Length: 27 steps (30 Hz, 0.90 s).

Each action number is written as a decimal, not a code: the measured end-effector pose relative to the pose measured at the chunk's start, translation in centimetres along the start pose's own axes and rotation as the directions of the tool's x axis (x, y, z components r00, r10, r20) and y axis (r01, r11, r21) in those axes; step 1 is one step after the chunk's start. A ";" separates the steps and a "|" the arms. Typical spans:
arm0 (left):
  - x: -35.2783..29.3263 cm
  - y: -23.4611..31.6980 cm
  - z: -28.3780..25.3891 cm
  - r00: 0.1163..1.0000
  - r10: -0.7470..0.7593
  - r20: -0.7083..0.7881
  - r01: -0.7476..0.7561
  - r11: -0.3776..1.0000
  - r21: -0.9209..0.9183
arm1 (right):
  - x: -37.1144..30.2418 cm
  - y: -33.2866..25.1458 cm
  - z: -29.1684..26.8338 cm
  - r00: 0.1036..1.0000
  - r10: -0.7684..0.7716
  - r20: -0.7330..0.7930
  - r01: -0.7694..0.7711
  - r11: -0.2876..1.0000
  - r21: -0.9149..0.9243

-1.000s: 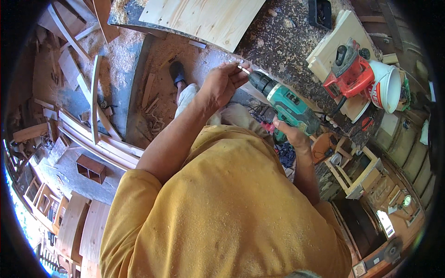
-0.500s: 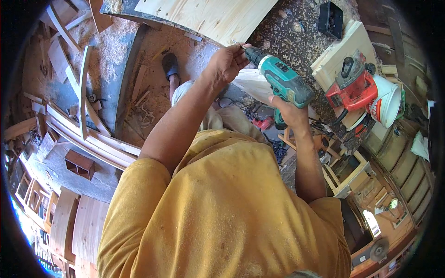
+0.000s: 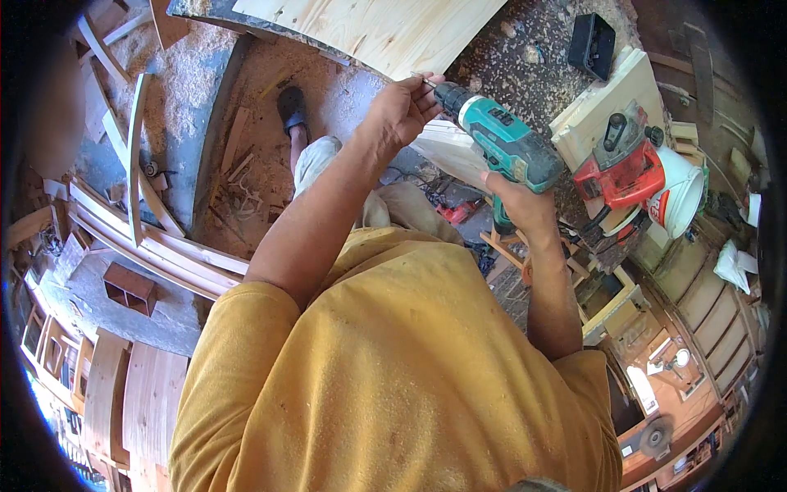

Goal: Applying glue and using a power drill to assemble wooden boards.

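Observation:
My right hand (image 3: 523,203) grips the handle of a teal and black cordless drill (image 3: 510,141), its chuck pointing up and left. At the chuck's front my left hand (image 3: 400,113) is closed, fingertips pinching a thin metal piece (image 3: 425,79). Whether that is a bit or a screw, I cannot tell. The piece's tip is by the near edge of a pale wooden panel (image 3: 377,31), which lies on the workbench (image 3: 529,25). Below the drill, partly hidden by it, are stacked pale boards (image 3: 451,149).
On the right, a red power planer (image 3: 619,174) rests by a white bucket (image 3: 682,189) and more boards (image 3: 611,94). A black open box (image 3: 591,47) sits among shavings. Curved wooden strips (image 3: 138,156) stand at left. Another red tool (image 3: 459,211) and cables lie low down.
The view has shifted slightly. Both hands keep their hold at the drill, which has moved a little down and right in the picture.

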<state>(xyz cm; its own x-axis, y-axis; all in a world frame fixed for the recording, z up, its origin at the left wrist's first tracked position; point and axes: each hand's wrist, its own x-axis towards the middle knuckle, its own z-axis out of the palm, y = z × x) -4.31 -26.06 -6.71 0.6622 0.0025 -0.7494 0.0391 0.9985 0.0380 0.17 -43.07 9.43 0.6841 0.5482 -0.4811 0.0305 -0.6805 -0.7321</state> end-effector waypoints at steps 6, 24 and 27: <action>-0.6 0.4 0.1 0.998 -0.044 0.036 0.043 0.999 0.029 | 0.2 -0.9 -0.5 0.998 0.063 0.019 -0.062 0.996 -0.065; -0.1 0.1 -0.5 0.995 -0.098 0.016 0.096 0.992 0.085 | 0.5 -1.3 -0.4 0.994 0.106 0.032 -0.104 0.993 -0.054; -0.1 0.2 -0.3 0.998 -0.070 0.009 0.069 0.995 0.073 | 0.5 -1.7 -0.2 0.990 0.128 0.053 -0.127 0.992 -0.014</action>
<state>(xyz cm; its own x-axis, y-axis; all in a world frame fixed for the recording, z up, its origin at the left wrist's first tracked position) -4.59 -25.87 -6.76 0.6643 -0.0675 -0.7444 0.1392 0.9897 0.0344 0.61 -41.74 10.54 0.6429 0.4817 -0.5956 -0.0464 -0.7516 -0.6579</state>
